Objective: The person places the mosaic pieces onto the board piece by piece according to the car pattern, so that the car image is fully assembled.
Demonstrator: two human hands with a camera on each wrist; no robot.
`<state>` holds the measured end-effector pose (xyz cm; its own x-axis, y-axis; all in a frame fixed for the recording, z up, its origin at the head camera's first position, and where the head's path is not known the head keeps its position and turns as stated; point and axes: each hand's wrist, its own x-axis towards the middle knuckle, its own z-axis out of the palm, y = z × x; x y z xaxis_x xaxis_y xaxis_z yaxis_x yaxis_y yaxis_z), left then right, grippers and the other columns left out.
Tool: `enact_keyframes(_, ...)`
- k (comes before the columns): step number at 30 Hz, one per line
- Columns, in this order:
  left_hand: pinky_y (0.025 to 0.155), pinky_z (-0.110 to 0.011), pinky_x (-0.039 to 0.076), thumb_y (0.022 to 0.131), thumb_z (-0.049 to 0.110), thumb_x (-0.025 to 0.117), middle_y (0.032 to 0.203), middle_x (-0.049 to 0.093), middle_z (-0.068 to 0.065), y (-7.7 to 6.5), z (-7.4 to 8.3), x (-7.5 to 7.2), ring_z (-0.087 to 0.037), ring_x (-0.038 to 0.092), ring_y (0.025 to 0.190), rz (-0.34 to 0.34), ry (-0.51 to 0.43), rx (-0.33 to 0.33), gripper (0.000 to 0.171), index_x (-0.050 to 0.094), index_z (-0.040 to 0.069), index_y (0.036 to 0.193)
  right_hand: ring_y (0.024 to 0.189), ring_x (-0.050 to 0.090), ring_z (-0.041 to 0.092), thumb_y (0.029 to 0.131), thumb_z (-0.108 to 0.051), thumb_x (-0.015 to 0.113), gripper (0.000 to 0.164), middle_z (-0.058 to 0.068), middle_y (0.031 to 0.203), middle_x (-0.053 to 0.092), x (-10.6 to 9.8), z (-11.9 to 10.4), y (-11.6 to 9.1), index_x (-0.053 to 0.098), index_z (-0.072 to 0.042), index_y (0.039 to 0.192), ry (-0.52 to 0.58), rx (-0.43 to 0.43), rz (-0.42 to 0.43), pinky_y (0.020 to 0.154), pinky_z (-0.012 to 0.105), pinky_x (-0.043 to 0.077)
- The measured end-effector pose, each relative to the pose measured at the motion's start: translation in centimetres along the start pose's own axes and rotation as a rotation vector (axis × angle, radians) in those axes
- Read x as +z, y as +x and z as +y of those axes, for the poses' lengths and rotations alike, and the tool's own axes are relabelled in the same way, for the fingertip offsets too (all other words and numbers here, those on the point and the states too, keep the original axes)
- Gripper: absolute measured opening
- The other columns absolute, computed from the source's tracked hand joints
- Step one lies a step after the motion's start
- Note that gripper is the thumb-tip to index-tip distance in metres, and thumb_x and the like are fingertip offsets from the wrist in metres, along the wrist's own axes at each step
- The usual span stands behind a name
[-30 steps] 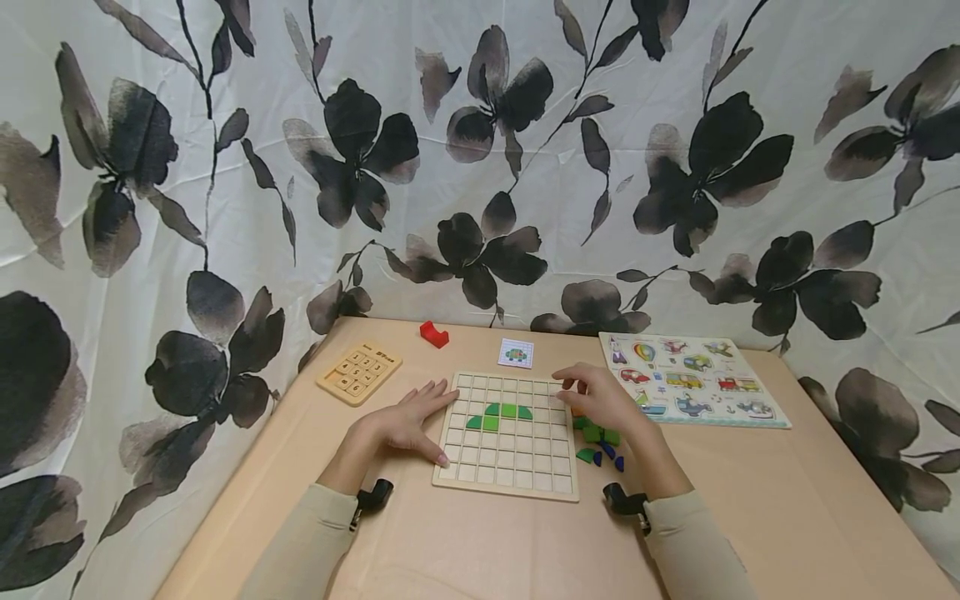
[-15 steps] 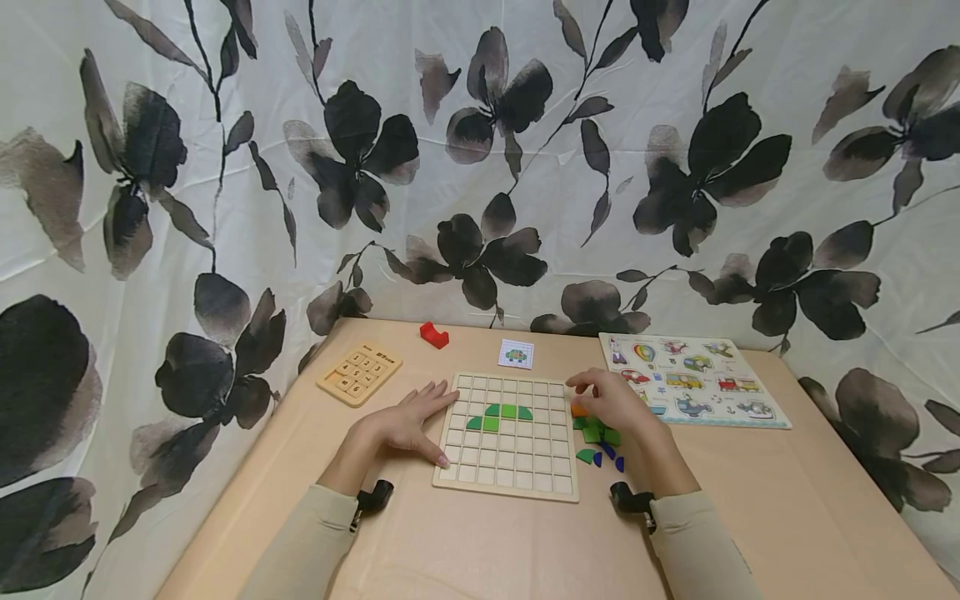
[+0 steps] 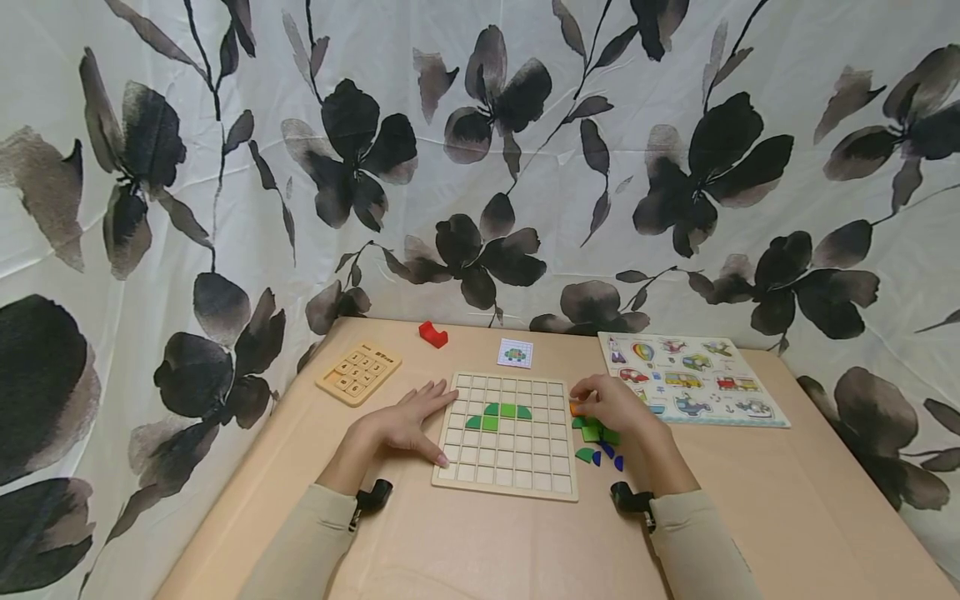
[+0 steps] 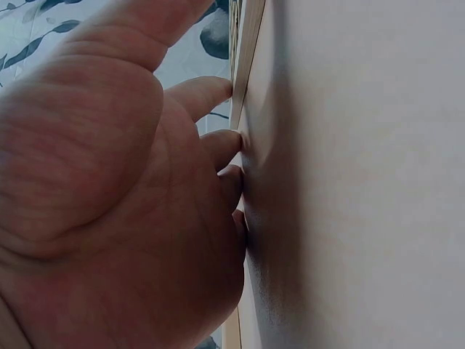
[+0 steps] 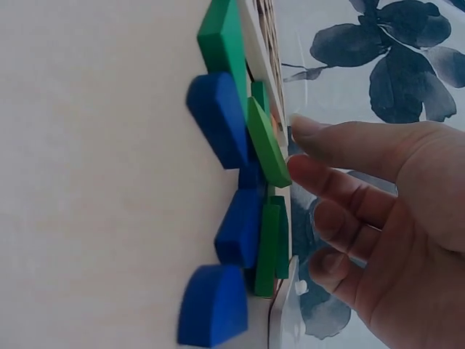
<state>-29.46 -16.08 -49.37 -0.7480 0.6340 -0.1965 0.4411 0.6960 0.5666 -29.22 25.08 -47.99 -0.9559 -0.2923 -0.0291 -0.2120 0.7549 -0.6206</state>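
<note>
I find the left hand (image 3: 401, 423) spread against the left edge of the grid board (image 3: 507, 460). The right hand (image 3: 613, 406) is at the orange piece (image 3: 574, 409), right of the board; grip undetermined. A careless pinch could scatter adjoining green pieces (image 3: 591, 434).

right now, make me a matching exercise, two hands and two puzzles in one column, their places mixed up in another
Things
1. left hand
2. right hand
3. number puzzle
4. picture puzzle

Places
a. toward the table's far right corner
b. touching the grid board's left edge
c. partly hiding the loose pieces in the head view
d. toward the table's far left corner

Pairs
1-b, 2-c, 3-d, 4-a
</note>
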Motion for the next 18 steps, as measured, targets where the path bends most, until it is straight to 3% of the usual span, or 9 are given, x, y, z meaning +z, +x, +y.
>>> enact_keyframes(7, 0.132, -0.058, 0.002, 0.071, 0.056, 0.09, 0.176, 0.005, -0.016, -0.03, 0.19, -0.12, -0.037, -0.003, 0.163, -0.007, 0.007, 0.002, 0.123, 0.025, 0.015, 0.167, 0.092, 0.057, 0.022, 0.094, -0.002, 0.072, 0.022, 0.006, 0.104, 0.07, 0.2, -0.16, 0.04, 0.078, -0.007, 0.114, -0.041, 0.03, -0.007, 0.082, 0.035, 0.053)
enact_keyframes(18, 0.131, -0.059, 0.002, 0.071, 0.057, 0.09, 0.176, 0.004, -0.016, 0.1, -0.01, -0.13, -0.038, -0.003, 0.163, -0.011, 0.008, 0.009, 0.124, 0.024, 0.015, 0.167, 0.094, 0.061, 0.023, 0.095, -0.005, 0.071, 0.02, 0.009, 0.11, 0.073, 0.2, -0.3, 0.06, 0.079, -0.005, 0.114, -0.043, 0.058, 0.001, 0.084, 0.038, 0.056)
